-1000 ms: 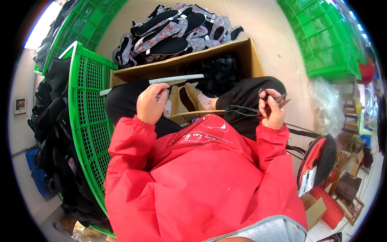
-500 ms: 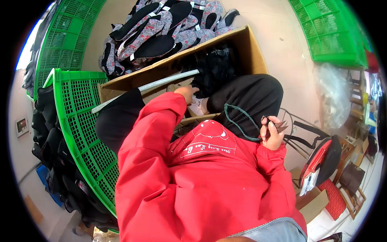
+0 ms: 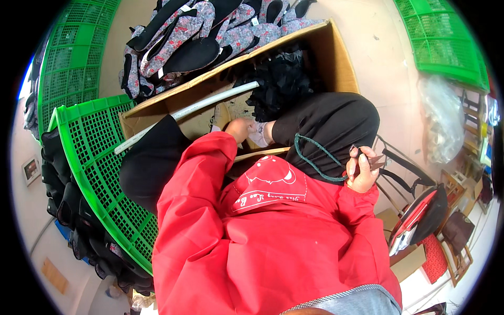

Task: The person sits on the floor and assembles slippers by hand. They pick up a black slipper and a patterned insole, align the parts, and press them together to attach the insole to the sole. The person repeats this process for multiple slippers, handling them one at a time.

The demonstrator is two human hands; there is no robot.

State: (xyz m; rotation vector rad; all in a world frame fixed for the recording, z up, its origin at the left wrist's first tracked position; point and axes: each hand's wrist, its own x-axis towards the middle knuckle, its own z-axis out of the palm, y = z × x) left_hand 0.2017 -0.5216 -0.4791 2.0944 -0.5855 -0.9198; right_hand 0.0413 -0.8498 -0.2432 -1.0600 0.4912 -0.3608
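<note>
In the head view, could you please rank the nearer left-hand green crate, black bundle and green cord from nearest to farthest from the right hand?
1. Green cord, looped left of the right hand.
2. Black bundle, in the cardboard box.
3. Green crate, on the left.

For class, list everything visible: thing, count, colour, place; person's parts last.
Snips: one, dark, right
Cord: one, green, left of snips
Cardboard box: one, brown, ahead
Rod: one, white, across box
Scraps: uncounted, black, in box
Slipper-like pieces: many, floral and black, beyond box
Crates: three-plus, green, both sides
Dark pieces: many, black, left
Plastic: one, clear, right
Clutter: several, mixed, far right
Legs: two, black-trousered, centre
Left hand: one, red-sleeved, over box
Right hand: one, red-sleeved, holding snips
</note>
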